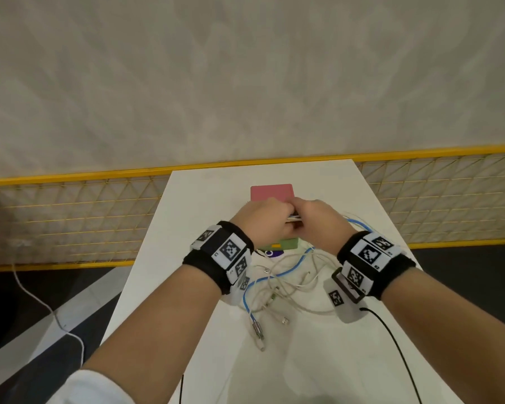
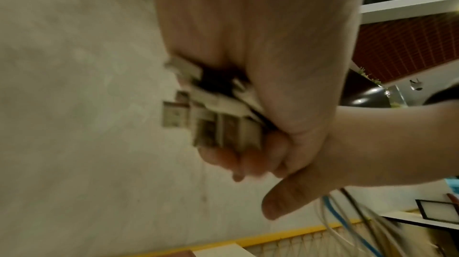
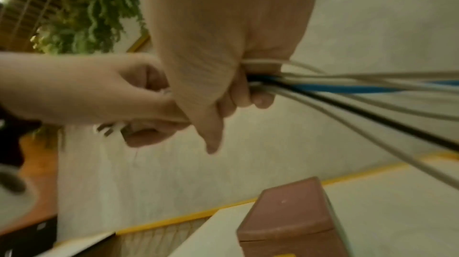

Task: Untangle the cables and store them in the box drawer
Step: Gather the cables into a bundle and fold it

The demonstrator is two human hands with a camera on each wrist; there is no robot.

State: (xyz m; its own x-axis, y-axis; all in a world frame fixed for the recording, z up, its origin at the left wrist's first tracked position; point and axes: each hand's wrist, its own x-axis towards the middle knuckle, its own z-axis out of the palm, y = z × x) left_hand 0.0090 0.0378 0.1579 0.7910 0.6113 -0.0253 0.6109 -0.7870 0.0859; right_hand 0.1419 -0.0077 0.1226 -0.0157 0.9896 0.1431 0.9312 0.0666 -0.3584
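Head view shows the left hand (image 1: 264, 220) and right hand (image 1: 318, 221) pressed together above the box (image 1: 271, 192), both closed round one bundle of cables (image 1: 292, 275). The left wrist view shows the plug ends (image 2: 218, 121) gathered in the left fist; in the right wrist view the cords fan out beside the right fingers (image 3: 258, 98), white, blue and black. The loose lengths trail below the wrists onto the table (image 1: 347, 360).

These cords look light, limp and springy, so they should snag and recoil; the rigid plugs seem the surest hold. The drawer is hidden under the hands, possibly the green part (image 1: 286, 244) below them, though blur makes that uncertain. How far the strands remain knotted cannot be made out.
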